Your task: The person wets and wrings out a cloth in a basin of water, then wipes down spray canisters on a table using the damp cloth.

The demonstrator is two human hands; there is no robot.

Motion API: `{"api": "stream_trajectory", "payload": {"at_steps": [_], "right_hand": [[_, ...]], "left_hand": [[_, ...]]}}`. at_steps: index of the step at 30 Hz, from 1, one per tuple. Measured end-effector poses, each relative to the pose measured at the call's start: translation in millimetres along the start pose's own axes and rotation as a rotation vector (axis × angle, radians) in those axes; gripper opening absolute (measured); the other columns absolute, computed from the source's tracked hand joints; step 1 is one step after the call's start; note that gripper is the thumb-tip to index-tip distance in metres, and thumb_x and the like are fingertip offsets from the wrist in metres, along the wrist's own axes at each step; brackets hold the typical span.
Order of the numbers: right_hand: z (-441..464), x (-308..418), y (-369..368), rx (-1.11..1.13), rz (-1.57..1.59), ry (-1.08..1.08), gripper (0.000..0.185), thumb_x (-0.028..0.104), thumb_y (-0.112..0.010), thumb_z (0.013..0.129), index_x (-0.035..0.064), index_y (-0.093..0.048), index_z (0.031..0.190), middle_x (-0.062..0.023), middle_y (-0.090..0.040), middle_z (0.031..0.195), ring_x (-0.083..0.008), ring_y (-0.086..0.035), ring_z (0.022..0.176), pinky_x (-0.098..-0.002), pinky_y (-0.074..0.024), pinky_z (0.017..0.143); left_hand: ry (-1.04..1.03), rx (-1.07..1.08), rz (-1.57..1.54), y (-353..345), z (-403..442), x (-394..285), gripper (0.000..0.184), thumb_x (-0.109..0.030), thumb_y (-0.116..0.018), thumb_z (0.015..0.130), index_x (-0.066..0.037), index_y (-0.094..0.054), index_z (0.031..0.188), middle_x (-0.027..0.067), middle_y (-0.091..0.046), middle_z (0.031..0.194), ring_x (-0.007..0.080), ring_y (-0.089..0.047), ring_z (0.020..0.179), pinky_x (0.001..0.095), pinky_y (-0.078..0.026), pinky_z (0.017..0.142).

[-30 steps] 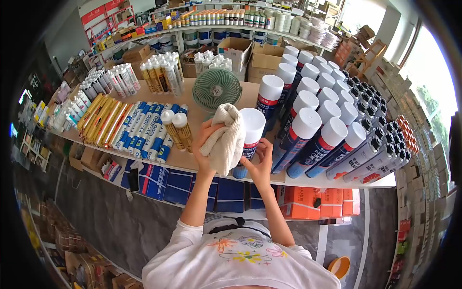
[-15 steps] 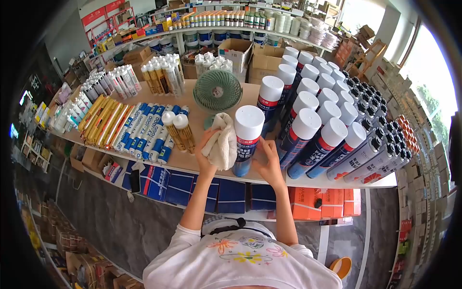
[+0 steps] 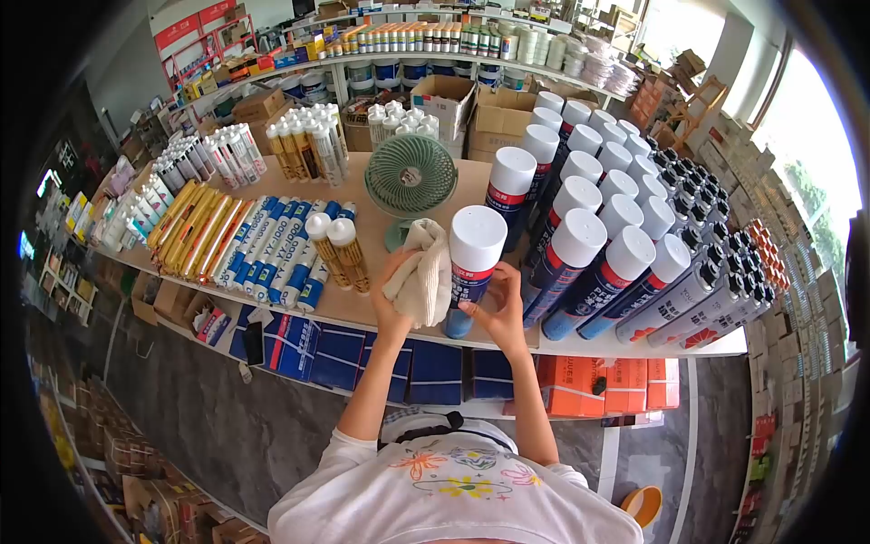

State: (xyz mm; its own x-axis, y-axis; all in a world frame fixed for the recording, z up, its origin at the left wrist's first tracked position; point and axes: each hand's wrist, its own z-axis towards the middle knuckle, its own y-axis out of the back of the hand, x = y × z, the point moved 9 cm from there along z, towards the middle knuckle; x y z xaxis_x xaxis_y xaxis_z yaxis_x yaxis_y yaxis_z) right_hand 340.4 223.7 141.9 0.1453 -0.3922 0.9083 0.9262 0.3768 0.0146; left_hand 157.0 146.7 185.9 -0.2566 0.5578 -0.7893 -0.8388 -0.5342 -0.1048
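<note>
A cream cloth (image 3: 422, 279) is gripped in my left hand (image 3: 391, 304), close against the left side of a blue spray can (image 3: 469, 283) with a white cap. The can stands upright near the table's front edge. My right hand (image 3: 504, 313) is on the can's right side, thumb on its front and fingers curved behind it. Just behind the cloth is a green fan (image 3: 410, 174). Two gold tubes with white caps (image 3: 343, 249) stand left of my left hand.
Rows of white-capped blue cans (image 3: 580, 238) and black-capped cans (image 3: 716, 288) fill the table's right side. Blue-white packs (image 3: 272, 238) and gold packs (image 3: 195, 227) lie at left. Upright tubes (image 3: 313, 140) stand behind them. Orange boxes (image 3: 609, 385) sit below the tabletop.
The can has shifted slightly right and its cap tips a little toward me. My right thumb has come onto the can's front. The cloth has moved down slightly from its earlier raised position.
</note>
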Motion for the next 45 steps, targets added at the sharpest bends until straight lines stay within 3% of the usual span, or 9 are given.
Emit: {"api": "stream_trajectory", "payload": {"at_steps": [4, 7, 10, 16, 20, 25, 33, 40, 45], "right_hand": [[-3.0, -12.9, 2.0, -0.059, -0.085, 0.018, 0.079, 0.013, -0.086, 0.066, 0.0054, -0.038, 0.129, -0.0135, -0.052, 0.115, -0.0235, -0.057, 0.105, -0.0359, -0.0459, 0.091], [-2.7, -8.3, 4.9, -0.070, -0.128, 0.076, 0.079, 0.012, -0.086, 0.066, 0.0058, -0.039, 0.129, -0.0131, -0.052, 0.115, -0.0228, -0.056, 0.104, -0.0351, -0.0456, 0.091], [-3.0, -3.9, 5.9, -0.022, -0.073, 0.049, 0.075, 0.014, -0.083, 0.071, 0.0063, -0.039, 0.131, -0.0124, -0.051, 0.116, -0.0225, -0.055, 0.106, -0.0352, -0.0453, 0.092], [4.2, -16.2, 17.2, -0.023, 0.003, -0.019, 0.040, 0.016, -0.054, 0.097, 0.0047, -0.046, 0.135, -0.0036, -0.049, 0.102, -0.0118, -0.051, 0.094, -0.0241, -0.0405, 0.084], [6.4, -29.2, 13.0, -0.016, -0.033, 0.068, 0.040, 0.017, -0.053, 0.097, 0.0039, -0.046, 0.134, -0.0048, -0.052, 0.106, -0.0138, -0.052, 0.102, -0.0249, -0.0399, 0.089], [2.4, -30.4, 1.0, -0.036, 0.200, -0.012, 0.042, 0.018, -0.052, 0.098, 0.0031, -0.041, 0.135, -0.0097, -0.050, 0.125, -0.0177, -0.047, 0.118, -0.0286, -0.0365, 0.099], [4.9, -23.1, 7.8, -0.093, 0.145, -0.009, 0.040, 0.014, -0.060, 0.094, 0.0044, -0.042, 0.128, -0.0092, -0.050, 0.120, -0.0163, -0.051, 0.109, -0.0303, -0.0409, 0.094], [-4.5, -15.7, 10.7, -0.159, 0.034, 0.022, 0.039, 0.016, -0.061, 0.093, 0.0037, -0.043, 0.125, -0.0116, -0.053, 0.116, -0.0179, -0.055, 0.106, -0.0312, -0.0439, 0.092], [-8.0, -16.0, 13.6, -0.179, 0.008, 0.015, 0.039, 0.016, -0.060, 0.093, 0.0029, -0.044, 0.126, -0.0136, -0.053, 0.118, -0.0202, -0.056, 0.107, -0.0323, -0.0442, 0.093]], "left_hand": [[-0.232, 0.063, 0.032, -13.3, 7.3, -48.6, 0.032, -0.005, -0.073, 0.073, 0.000, -0.067, 0.104, 0.0148, -0.063, 0.113, 0.0239, -0.062, 0.102, 0.0329, -0.047, 0.089], [-0.255, 0.102, 0.052, -19.0, 7.4, -54.3, 0.026, -0.005, -0.069, 0.077, 0.004, -0.065, 0.101, 0.0142, -0.062, 0.111, 0.0231, -0.061, 0.100, 0.0313, -0.046, 0.088], [-0.156, 0.104, 0.011, -10.9, -10.9, -14.5, 0.031, -0.004, -0.073, 0.072, 0.000, -0.068, 0.102, 0.0156, -0.063, 0.112, 0.0247, -0.062, 0.101, 0.0336, -0.047, 0.089], [-0.121, 0.100, 0.046, -7.7, -15.0, -2.2, 0.033, -0.002, -0.074, 0.070, 0.000, -0.067, 0.103, 0.0154, -0.062, 0.113, 0.0247, -0.062, 0.101, 0.0335, -0.046, 0.090], [-0.210, 0.112, 0.056, -15.1, 10.7, -42.7, 0.035, -0.002, -0.075, 0.069, -0.001, -0.068, 0.103, 0.0149, -0.061, 0.116, 0.0249, -0.061, 0.105, 0.0337, -0.045, 0.091], [-0.269, 0.076, 0.115, -26.1, 16.3, -73.8, 0.037, -0.006, -0.076, 0.069, -0.002, -0.068, 0.104, 0.0148, -0.060, 0.120, 0.0262, -0.060, 0.108, 0.0356, -0.045, 0.093], [0.027, 0.147, -0.076, -22.4, -23.2, 11.1, 0.035, -0.004, -0.075, 0.070, 0.002, -0.066, 0.104, 0.0150, -0.062, 0.116, 0.0230, -0.060, 0.107, 0.0327, -0.044, 0.092], [-0.156, 0.113, -0.021, -28.4, 7.5, -36.9, 0.031, -0.003, -0.071, 0.075, 0.000, -0.066, 0.106, 0.0145, -0.060, 0.118, 0.0234, -0.060, 0.106, 0.0325, -0.044, 0.092], [-0.142, 0.084, -0.030, -26.9, 3.1, -24.6, 0.028, -0.003, -0.069, 0.076, 0.001, -0.066, 0.104, 0.0134, -0.062, 0.112, 0.0226, -0.061, 0.102, 0.0316, -0.045, 0.090]]}}
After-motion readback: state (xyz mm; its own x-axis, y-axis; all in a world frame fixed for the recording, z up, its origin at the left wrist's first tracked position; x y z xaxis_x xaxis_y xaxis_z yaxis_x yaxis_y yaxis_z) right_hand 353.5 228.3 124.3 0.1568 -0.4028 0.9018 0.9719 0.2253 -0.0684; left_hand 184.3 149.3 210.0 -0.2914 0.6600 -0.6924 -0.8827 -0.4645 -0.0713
